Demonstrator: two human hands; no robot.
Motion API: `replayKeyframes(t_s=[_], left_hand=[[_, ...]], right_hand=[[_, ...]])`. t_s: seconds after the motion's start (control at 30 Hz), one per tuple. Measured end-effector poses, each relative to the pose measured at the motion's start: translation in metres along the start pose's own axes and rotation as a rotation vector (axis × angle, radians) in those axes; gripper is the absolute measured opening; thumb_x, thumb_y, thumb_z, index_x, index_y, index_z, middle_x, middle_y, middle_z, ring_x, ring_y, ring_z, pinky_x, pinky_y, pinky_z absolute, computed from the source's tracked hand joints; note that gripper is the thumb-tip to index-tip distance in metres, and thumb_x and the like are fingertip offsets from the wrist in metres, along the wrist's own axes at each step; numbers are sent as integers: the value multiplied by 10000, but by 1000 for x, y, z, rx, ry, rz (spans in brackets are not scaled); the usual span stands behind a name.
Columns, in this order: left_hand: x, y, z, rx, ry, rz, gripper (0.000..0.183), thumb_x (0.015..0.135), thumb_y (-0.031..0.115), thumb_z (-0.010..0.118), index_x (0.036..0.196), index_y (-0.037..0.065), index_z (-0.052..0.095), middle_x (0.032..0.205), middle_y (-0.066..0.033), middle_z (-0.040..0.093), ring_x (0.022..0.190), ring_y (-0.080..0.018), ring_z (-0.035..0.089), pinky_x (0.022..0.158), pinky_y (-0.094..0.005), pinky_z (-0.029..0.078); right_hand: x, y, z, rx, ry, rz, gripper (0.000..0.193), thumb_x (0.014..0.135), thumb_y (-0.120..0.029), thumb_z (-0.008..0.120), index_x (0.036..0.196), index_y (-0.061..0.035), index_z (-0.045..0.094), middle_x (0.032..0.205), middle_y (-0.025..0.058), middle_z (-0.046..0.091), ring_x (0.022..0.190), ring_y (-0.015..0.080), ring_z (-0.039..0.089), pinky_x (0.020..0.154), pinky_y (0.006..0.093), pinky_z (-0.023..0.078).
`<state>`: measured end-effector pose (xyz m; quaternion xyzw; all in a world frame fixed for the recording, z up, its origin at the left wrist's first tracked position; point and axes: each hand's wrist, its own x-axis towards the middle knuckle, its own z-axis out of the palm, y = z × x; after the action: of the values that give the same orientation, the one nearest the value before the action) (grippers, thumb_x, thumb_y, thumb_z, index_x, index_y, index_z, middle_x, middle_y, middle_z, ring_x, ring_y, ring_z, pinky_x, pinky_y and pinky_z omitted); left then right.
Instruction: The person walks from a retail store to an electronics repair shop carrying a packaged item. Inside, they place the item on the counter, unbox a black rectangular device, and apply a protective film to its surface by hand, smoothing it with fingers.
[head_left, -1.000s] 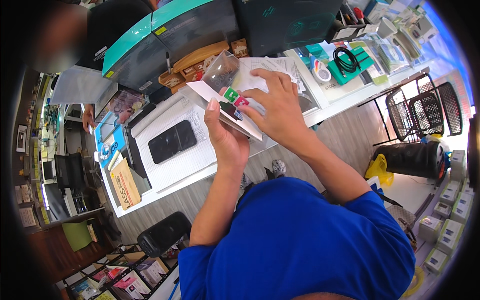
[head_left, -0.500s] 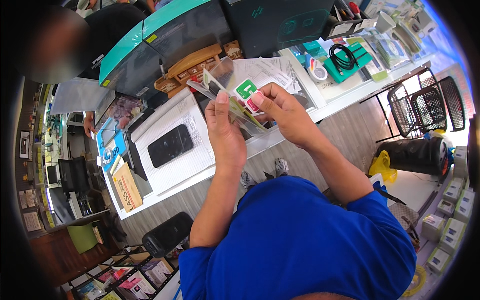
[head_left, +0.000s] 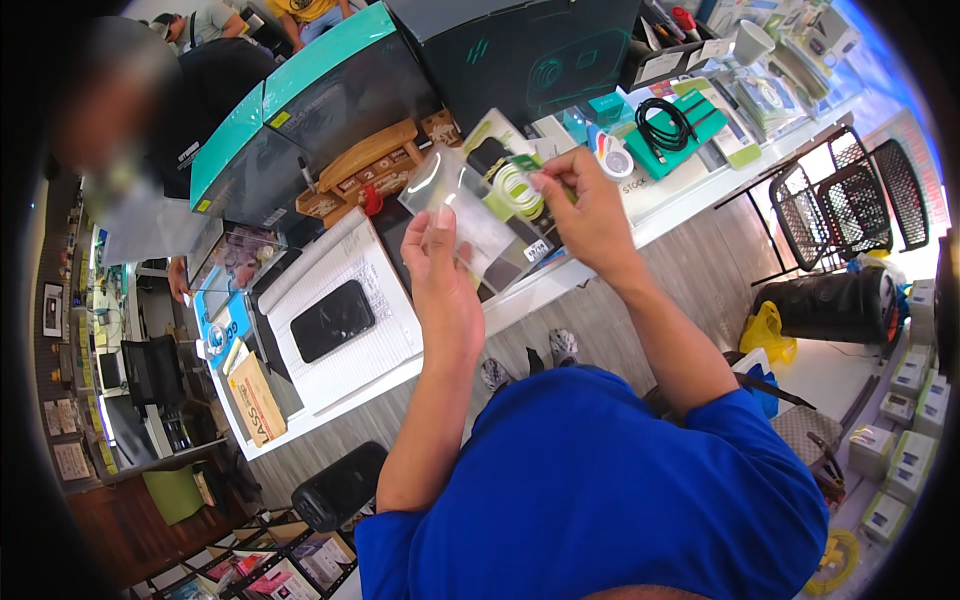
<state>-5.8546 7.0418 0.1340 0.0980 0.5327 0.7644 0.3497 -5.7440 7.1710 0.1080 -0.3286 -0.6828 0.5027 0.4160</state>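
— Two hands up, head view. What are you holding?

— Your left hand (head_left: 440,262) pinches the clear plastic sleeve (head_left: 462,205) by its lower edge, raised above the white counter (head_left: 560,275), likely to keep its mouth reachable. Your right hand (head_left: 590,205) grips the packet with the coiled white cable (head_left: 520,185) at its top.

— Anything beside them?

— Black phone (head_left: 332,320) lying flat on the counter, left of the sleeve.

A phone (head_left: 332,320) lies on the counter (head_left: 690,190), left of both hands.
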Motion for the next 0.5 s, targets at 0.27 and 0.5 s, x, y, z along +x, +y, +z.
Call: replayKeyframes(t_s=[0.27, 0.5], left_hand=[[-7, -7, -4, 488, 2, 356, 634, 972, 248, 619, 1478, 15, 318, 1518, -194, 318, 1431, -302, 292, 1187, -400, 198], [33, 37, 4, 850, -280, 337, 409, 935, 256, 688, 1236, 1, 579, 1029, -73, 665, 1001, -164, 566, 896, -324, 439]], right_hand=[[22, 16, -49, 189, 164, -99, 162, 953, -84, 655, 1019, 11, 542, 931, 92, 679, 860, 94, 641, 754, 241, 509], [17, -1, -26, 386, -304, 82, 183, 942, -109, 683, 1024, -29, 540, 932, 50, 675, 860, 64, 622, 748, 213, 490]])
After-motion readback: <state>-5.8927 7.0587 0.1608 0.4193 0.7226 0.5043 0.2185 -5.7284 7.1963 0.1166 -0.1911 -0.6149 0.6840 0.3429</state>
